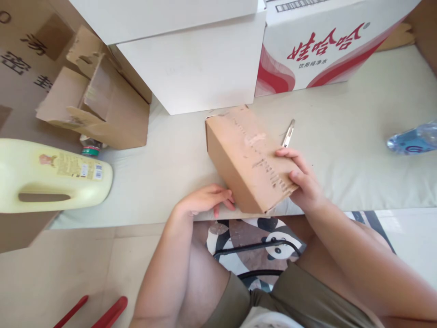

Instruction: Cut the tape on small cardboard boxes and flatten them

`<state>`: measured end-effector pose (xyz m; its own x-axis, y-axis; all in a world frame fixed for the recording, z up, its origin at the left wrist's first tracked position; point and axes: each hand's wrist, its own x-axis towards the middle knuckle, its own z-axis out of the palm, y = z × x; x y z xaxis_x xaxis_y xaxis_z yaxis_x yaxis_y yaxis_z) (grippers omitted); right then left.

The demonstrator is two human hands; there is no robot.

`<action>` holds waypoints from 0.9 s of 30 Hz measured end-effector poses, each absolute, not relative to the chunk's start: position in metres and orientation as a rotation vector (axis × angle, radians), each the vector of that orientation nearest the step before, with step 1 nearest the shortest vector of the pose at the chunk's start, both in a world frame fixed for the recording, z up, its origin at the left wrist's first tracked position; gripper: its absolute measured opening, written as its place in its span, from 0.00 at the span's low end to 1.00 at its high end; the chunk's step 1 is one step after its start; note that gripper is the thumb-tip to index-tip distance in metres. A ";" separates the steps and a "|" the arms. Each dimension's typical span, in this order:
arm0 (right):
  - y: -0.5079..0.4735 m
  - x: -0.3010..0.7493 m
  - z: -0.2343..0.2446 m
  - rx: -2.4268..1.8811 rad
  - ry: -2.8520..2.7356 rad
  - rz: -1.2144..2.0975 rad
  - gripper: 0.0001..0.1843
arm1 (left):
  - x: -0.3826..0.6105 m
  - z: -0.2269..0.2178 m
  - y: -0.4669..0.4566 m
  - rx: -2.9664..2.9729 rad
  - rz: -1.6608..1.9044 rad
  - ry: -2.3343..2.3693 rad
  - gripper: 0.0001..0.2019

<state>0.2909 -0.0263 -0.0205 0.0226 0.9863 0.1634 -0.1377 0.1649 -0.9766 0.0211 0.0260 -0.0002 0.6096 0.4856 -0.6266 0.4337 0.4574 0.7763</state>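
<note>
A closed brown cardboard box (pixel 235 150) lies aslant in front of me, with torn, ragged marks running along its top face. My right hand (pixel 303 180) grips its right end, thumb on top and fingers along the far edge. My left hand (pixel 215 198) rests by the box's near left side, fingers loosely stretched and slightly bent; whether the fingertips press on the cardboard I cannot tell. Just beyond my right fingertips lies a slim silvery tool (pixel 289 133), too small to name surely.
White cartons (pixel 194 68) and a red-and-white water carton (pixel 307 59) stand at the back of the pale covered surface (pixel 358 136). An open cardboard box (pixel 119 109) and a pale yellow jug (pixel 78 182) are on the left. A clear bottle (pixel 413 140) lies at right.
</note>
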 end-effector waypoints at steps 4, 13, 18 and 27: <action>-0.027 0.286 -0.010 -0.948 -1.274 1.194 0.22 | 0.023 0.001 0.028 1.282 0.286 1.175 0.11; -0.031 0.272 -0.008 -0.938 -1.374 1.196 0.22 | 0.035 0.009 0.023 2.123 1.829 1.110 0.09; -0.031 0.270 -0.011 -0.885 -1.358 1.214 0.20 | 0.058 0.022 0.014 1.918 1.917 1.056 0.06; -0.028 0.273 -0.013 -0.942 -1.414 1.196 0.26 | 0.064 0.034 0.009 2.174 1.492 1.301 0.17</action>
